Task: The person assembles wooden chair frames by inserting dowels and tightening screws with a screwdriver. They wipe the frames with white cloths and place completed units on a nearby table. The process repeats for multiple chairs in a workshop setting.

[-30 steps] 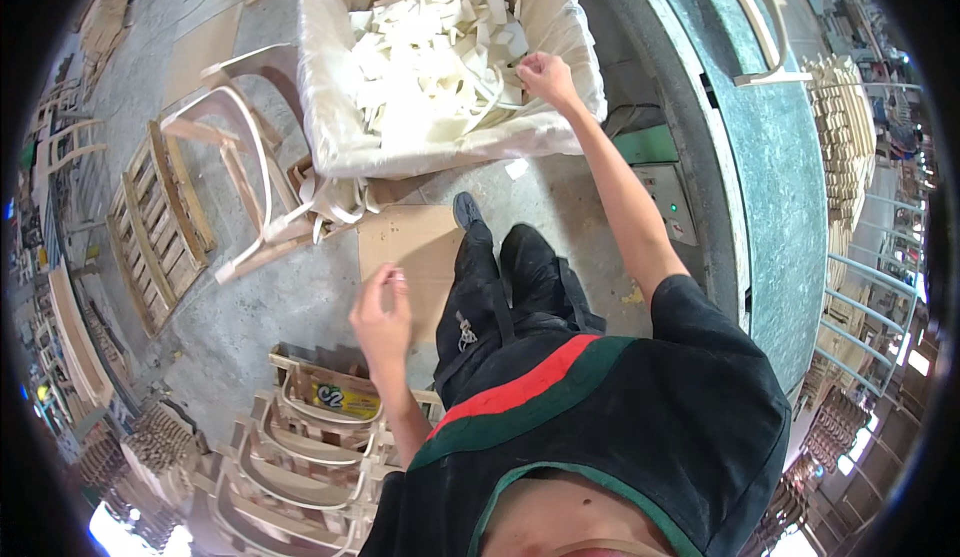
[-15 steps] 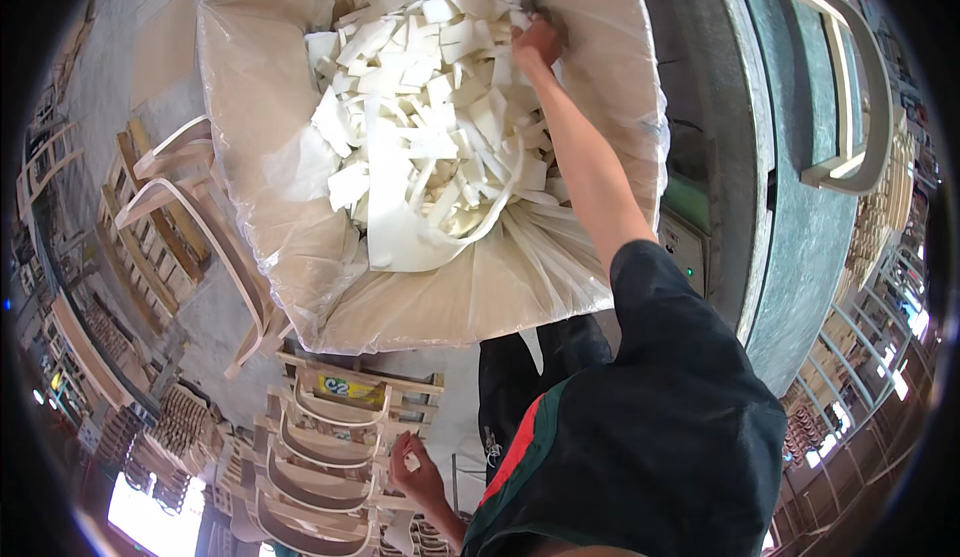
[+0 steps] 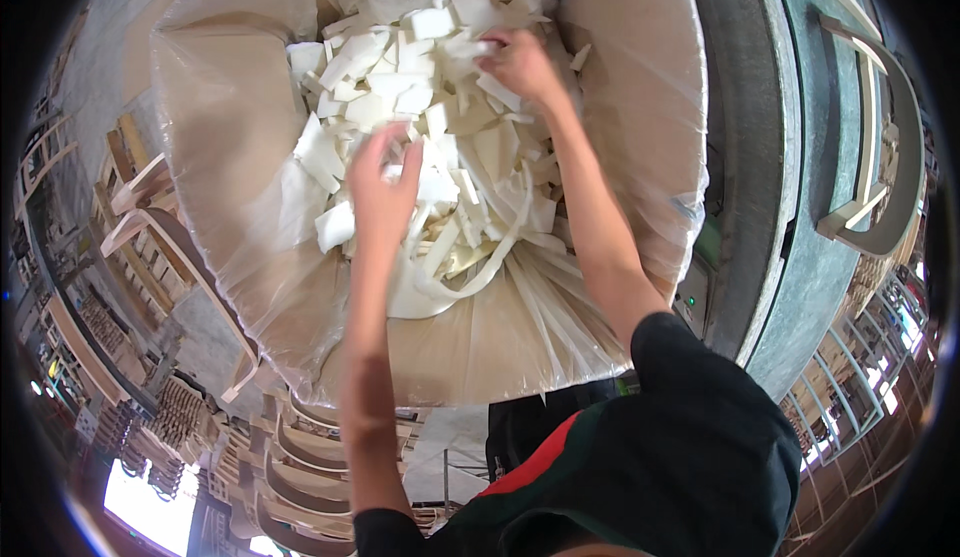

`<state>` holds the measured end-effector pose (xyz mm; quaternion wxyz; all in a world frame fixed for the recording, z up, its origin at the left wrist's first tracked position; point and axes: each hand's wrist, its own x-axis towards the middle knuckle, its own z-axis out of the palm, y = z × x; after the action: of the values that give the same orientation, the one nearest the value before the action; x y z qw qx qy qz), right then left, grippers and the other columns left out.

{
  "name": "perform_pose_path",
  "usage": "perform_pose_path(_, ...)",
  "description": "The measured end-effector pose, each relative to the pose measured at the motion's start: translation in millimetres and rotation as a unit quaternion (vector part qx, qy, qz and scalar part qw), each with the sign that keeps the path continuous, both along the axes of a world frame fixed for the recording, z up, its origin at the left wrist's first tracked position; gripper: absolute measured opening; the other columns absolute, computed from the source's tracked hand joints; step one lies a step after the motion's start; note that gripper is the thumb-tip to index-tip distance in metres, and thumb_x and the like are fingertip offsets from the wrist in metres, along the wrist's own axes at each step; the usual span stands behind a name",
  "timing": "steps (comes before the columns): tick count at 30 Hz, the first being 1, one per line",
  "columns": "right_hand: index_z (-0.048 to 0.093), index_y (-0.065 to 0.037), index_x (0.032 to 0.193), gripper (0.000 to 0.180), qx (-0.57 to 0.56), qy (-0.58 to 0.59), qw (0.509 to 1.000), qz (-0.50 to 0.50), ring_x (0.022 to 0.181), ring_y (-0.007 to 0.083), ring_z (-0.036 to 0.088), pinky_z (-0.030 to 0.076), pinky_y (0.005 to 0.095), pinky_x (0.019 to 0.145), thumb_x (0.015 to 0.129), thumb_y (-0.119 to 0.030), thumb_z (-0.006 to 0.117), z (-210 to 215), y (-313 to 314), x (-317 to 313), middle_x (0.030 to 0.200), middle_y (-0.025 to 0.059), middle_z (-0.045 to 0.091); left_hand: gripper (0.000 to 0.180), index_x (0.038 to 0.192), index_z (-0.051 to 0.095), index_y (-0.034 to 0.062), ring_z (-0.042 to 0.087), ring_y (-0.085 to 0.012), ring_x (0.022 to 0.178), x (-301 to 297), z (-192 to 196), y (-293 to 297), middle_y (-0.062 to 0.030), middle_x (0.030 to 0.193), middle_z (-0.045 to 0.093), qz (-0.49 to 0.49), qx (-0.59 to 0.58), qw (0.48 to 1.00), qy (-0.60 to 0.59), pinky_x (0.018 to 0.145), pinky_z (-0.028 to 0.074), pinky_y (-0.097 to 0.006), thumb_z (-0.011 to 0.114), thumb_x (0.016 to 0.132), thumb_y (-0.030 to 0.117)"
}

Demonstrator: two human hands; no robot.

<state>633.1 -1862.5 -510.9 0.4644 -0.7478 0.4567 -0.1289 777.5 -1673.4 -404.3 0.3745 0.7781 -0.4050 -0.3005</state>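
Many white foam offcuts (image 3: 397, 84), flat and irregular, are heaped in a large box lined with clear plastic (image 3: 630, 77). My left hand (image 3: 383, 187) hangs over the near left part of the heap, its thumb and fingers apart. White foam shows between them, seemingly lying below. Over the far right part, the fingers of my right hand (image 3: 525, 65) are curled around the edge of a white foam piece (image 3: 486, 49), slightly blurred. A long curved foam strip (image 3: 425, 297) lies at the near side of the heap, partly behind my left forearm.
A grey-green bench (image 3: 815, 287) runs along the box's right side, carrying a curved wooden frame (image 3: 905, 157). Left of the box stands another bent wooden frame (image 3: 190, 257). Several curved wooden parts (image 3: 300, 467) are stacked at the lower left.
My left hand has come up from beside the wooden parts to over the foam heap. My right hand has shifted left and nearer from the heap's far right edge.
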Motion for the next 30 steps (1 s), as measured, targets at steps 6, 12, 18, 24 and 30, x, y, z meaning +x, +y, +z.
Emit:
perform_pose_path(6,0.063,-0.003,0.103,0.032,0.204,-0.148,0.960,-0.119,0.081,0.0097,0.059,0.046,0.0260,0.072,0.079,-0.022,0.072,71.3,-7.1,-34.5,0.089,0.0029,0.067,0.053,0.125,0.050,0.0025,0.059,-0.0294,0.098,-13.1,-99.3,-122.9,-0.0191,0.111,0.060,-0.143,-0.054,0.986,0.073,0.086,0.045,-0.037,0.068,0.076,0.010)
perform_pose_path(12,0.062,-0.003,0.107,0.031,0.277,-0.213,0.917,-0.193,0.081,0.0109,0.059,0.046,0.0260,0.074,0.082,-0.021,0.068,78.1,-10.5,-59.0,0.089,0.0037,0.066,0.027,0.104,0.063,-0.0005,0.064,-0.0249,0.080,-39.2,-49.5,-100.6,-0.0168,0.090,0.067,-0.128,-0.024,0.986,0.106,0.073,0.049,-0.033,0.065,0.079,0.008)
perform_pose_path(18,0.059,0.001,0.112,0.031,0.296,-0.327,0.868,-0.228,0.083,0.0111,0.061,0.049,0.0259,0.072,0.087,-0.015,0.062,107.2,21.4,-48.8,0.098,0.0045,0.064,0.029,0.107,0.061,-0.0045,0.065,-0.0182,0.081,-24.9,-29.7,-41.7,-0.0125,0.094,0.067,0.018,-0.096,0.939,0.329,0.070,0.054,-0.031,0.065,0.079,0.002)
perform_pose_path(24,0.059,0.000,0.113,0.028,0.283,-0.332,0.874,-0.213,0.079,0.0077,0.060,0.049,0.0238,0.071,0.090,-0.017,0.061,145.4,56.3,-29.7,0.094,0.0033,0.066,0.033,0.111,0.054,-0.0053,0.062,-0.0181,0.070,-3.9,-5.7,-5.7,-0.0102,0.096,0.064,0.073,-0.140,0.902,0.401,0.052,0.050,-0.029,0.067,0.082,0.007)
perform_pose_path(30,0.057,0.001,0.115,0.029,0.378,-0.419,0.818,-0.115,0.086,0.0111,0.062,0.051,0.0241,0.074,0.092,-0.017,0.058,175.2,84.1,-23.2,0.100,0.0088,0.066,0.033,0.113,0.052,0.0037,0.049,-0.0101,0.057,1.4,43.5,34.9,-0.0043,0.082,0.058,0.099,-0.096,0.881,0.453,0.046,0.039,-0.025,0.067,0.084,0.011)
